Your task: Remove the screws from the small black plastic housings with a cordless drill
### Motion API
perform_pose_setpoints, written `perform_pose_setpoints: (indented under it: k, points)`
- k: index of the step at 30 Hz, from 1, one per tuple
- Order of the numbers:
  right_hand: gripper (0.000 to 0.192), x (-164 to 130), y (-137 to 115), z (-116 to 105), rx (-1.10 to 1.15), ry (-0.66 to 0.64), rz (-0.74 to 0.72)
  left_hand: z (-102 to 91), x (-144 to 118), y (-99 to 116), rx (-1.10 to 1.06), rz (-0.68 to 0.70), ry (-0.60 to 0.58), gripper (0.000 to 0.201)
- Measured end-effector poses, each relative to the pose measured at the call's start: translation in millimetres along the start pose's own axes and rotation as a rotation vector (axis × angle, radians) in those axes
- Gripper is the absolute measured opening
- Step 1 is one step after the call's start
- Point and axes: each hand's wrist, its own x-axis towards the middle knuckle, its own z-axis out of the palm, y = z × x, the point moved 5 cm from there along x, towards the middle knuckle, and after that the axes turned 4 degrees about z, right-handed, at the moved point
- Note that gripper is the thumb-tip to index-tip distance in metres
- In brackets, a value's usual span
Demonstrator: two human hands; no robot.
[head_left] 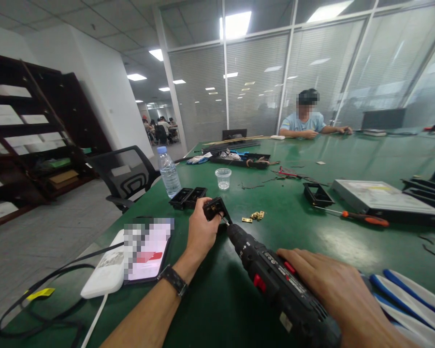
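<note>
My left hand (pixel 206 223) grips a small black plastic box (pixel 214 208), its fingers wrapped round the side and bottom. In my right hand (pixel 322 280) is a black cordless drill (pixel 271 275) with red switches, lying nearly level and pointing away to the left. The drill's bit reaches the near right edge of the held box; whether it touches a screw there I cannot tell. Several small brass plates (pixel 253 217) lie just right of the box. Two more black boxes (pixel 188 197) stand side by side behind my left hand.
A water bottle (pixel 168 174) and clear cup (pixel 223 179) stand beyond the boxes. A phone (pixel 152 256) and white power bank (pixel 107 270) lie left. An orange screwdriver (pixel 366 218), metal case (pixel 387 198) and gloves (pixel 409 295) are right. A person (pixel 302 123) sits across the table.
</note>
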Motion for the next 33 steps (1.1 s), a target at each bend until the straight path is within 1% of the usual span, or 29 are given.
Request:
perform_pose_setpoints:
  k: [6, 13, 20, 23, 28, 33]
  points:
    - [0.022, 1.1, 0.9, -0.7, -0.026, -0.016, 0.035, 0.3, -0.4, -0.6, -0.020, 0.001, -0.016, 0.034]
    - [0.034, 0.9, 1.2, -2.6, -0.016, 0.007, 0.009, 0.4, -0.8, -0.3, -0.033, 0.001, -0.018, 0.034]
    - [0.028, 1.2, 3.3, -1.5, -0.002, 0.001, -0.013, 0.0, -0.3, -0.6, -0.027, 0.014, -0.008, 0.035]
    - [0.032, 0.7, 3.8, 0.6, -0.028, -0.008, -0.014, -0.1, -0.4, -0.2, -0.020, 0.028, -0.011, 0.034]
    - [0.047, -1.3, 4.8, 5.9, -0.050, -0.041, 0.014, 0.1, -0.6, -0.2, -0.027, 0.013, -0.017, 0.031]
    - [0.040, -1.2, 4.8, 1.8, -0.012, 0.018, 0.023, 2.2, -0.5, -4.1, -0.060, 0.007, -0.019, 0.033]
